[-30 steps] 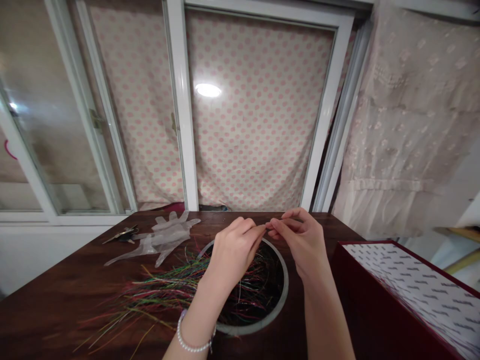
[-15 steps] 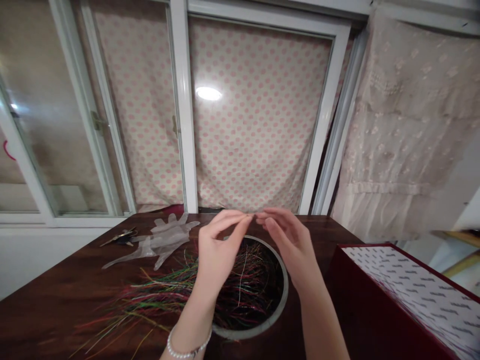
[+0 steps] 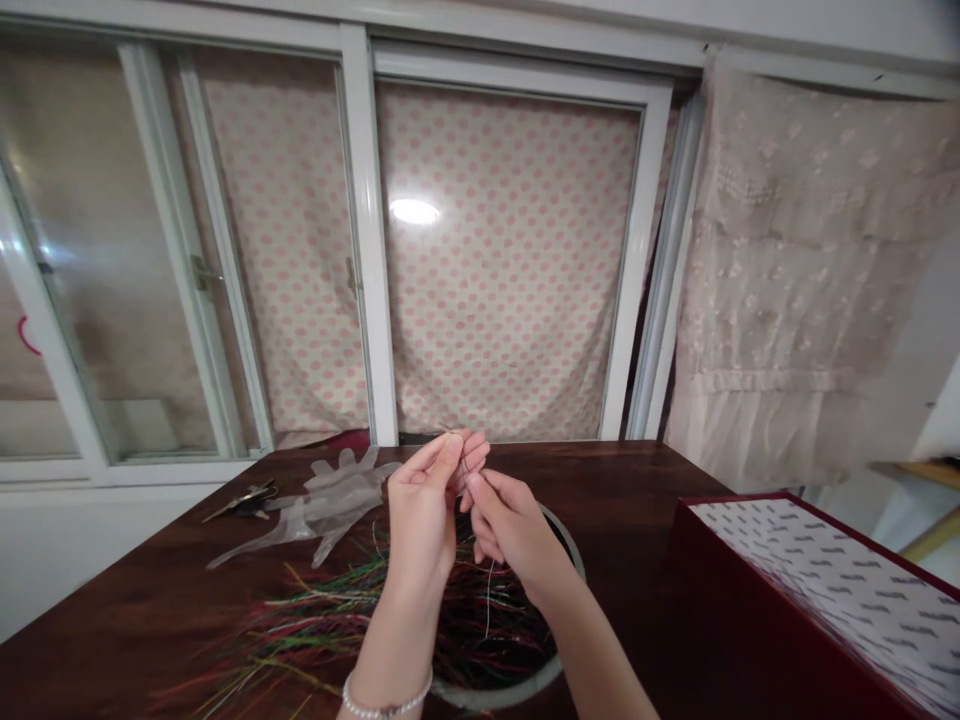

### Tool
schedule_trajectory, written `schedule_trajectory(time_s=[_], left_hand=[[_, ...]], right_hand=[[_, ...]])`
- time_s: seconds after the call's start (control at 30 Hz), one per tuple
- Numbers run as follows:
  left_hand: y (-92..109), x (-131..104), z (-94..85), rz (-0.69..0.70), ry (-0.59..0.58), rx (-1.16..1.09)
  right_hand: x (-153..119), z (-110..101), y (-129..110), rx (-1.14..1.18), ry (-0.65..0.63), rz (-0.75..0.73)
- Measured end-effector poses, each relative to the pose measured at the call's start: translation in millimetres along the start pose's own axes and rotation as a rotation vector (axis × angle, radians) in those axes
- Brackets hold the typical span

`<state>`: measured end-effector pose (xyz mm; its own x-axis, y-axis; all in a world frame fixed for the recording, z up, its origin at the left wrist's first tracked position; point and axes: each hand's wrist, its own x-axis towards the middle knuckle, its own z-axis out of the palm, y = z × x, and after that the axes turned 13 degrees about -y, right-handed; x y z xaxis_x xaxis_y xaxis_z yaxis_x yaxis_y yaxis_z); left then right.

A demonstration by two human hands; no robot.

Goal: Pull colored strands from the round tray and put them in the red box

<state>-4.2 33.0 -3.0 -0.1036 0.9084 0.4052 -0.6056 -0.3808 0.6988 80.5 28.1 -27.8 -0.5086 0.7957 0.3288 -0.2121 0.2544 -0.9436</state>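
Note:
Both hands are raised close together over a round grey-rimmed container (image 3: 566, 560). My left hand (image 3: 424, 495) pinches a thin pale strand (image 3: 489, 605) between thumb and fingers. Just right of it and slightly lower, my right hand (image 3: 521, 530) pinches the same strand with thumb and index finger, its other fingers curled. A length of the strand hangs below the right hand. Beneath, a loose heap of thin coloured strands (image 3: 322, 610), red, green, yellow and white, spills leftward out of the container. I cannot tell whether they are wire or thread.
Left on the dark wooden table (image 3: 135, 590) lie a clear plastic glove (image 3: 330, 500) and a small bunch of keys (image 3: 251, 500). A dark red box (image 3: 712, 570) with a white printed lining stands at the right. Behind is a sliding window (image 3: 360, 250) with a dotted curtain.
My right hand has moved down and left, from beside the left fingertips to just below them. The left hand has turned and shifted slightly left. The view has tilted upward a little.

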Motion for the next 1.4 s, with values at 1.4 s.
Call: schedule_trajectory(time_s=[1.4], left_hand=[[16.4,3.5,-10.5,-0.172,-0.052,-0.294]], right_hand=[[-5.5,-4.4,-2.9,0.371,-0.128,-0.046]])
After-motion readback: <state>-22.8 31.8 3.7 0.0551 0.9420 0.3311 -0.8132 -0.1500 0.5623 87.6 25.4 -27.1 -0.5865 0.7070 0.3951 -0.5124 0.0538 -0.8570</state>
